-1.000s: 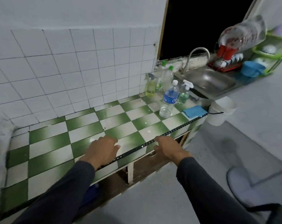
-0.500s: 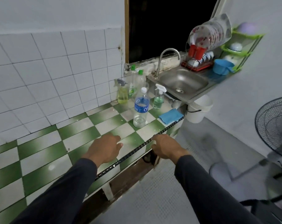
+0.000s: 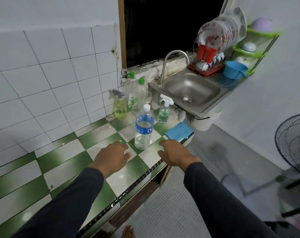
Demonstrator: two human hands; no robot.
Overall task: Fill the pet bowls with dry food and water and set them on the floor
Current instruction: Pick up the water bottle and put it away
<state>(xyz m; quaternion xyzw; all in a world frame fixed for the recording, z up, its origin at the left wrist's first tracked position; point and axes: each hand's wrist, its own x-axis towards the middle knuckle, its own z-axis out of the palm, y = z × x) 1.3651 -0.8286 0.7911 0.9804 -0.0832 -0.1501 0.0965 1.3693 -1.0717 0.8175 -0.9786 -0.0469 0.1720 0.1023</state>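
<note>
We judge this to be the very start: no pet bowl and no dry food show anywhere on the checkered counter, so nothing is filled yet. The only task item we can place is the water bottle, which stands upright and capped near the counter's front edge, between our 2 hands and touching neither. Our left hand hovers palm down just left of the bottle's base, fingers loosely relaxed and holding nothing. Our right hand sits at the counter edge just right of the bottle, fingers likewise relaxed and empty, near the folded blue cloth. Beyond stand 2 spray bottles and the steel sink with its tap. The next move, as we judge it, calls for finding the bowls, or else gripping the bottle's body and unscrewing its cap.
</note>
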